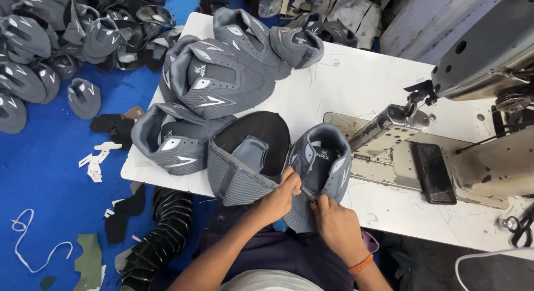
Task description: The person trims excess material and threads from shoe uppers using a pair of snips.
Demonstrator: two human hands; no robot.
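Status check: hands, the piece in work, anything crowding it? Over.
Left hand and right hand both pinch the grey shoe upper at the table edge. Another upper overlaps it, left side.

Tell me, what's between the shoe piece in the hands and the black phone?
In the head view, the sewing machine's metal arm and bed lie between the grey shoe upper and the black phone.

White worktable (356, 80) bearing a sewing machine (478, 96) at its right. Left of the machine lie grey shoe uppers (222, 74) in overlapping piles; a black phone (433, 173) rests just below the machine arm.
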